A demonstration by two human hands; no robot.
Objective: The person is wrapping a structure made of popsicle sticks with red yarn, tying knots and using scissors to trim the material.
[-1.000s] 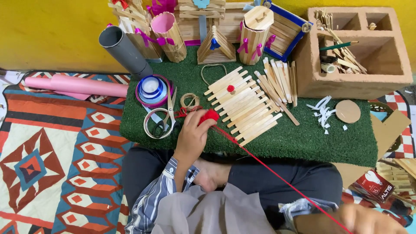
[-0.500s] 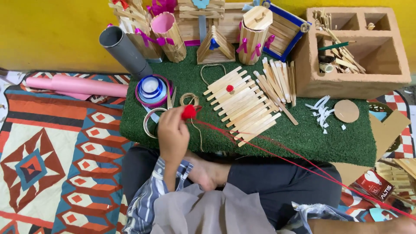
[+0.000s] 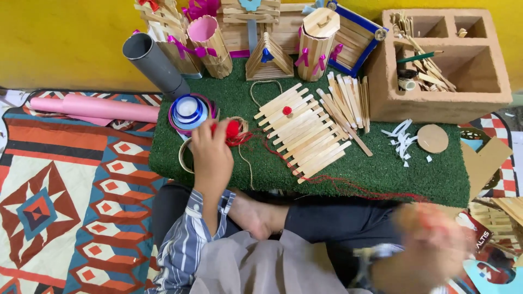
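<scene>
Since half a second ago your left hand has lifted the red thread ball, pinched in closed fingers, toward the blue ribbon roll, while your blurred right hand, grip unreadable, draws red thread past the unfinished stick panel.

A small red ball of fuzzy yarn is pinched in the left hand, and a thin matt red thread is trailed across a rough green artificial-grass mat. A flat panel of pale, smooth wooden sticks is laid on it. A glossy blue-and-white ribbon roll and a smooth grey plastic pipe are seen nearby.
</scene>
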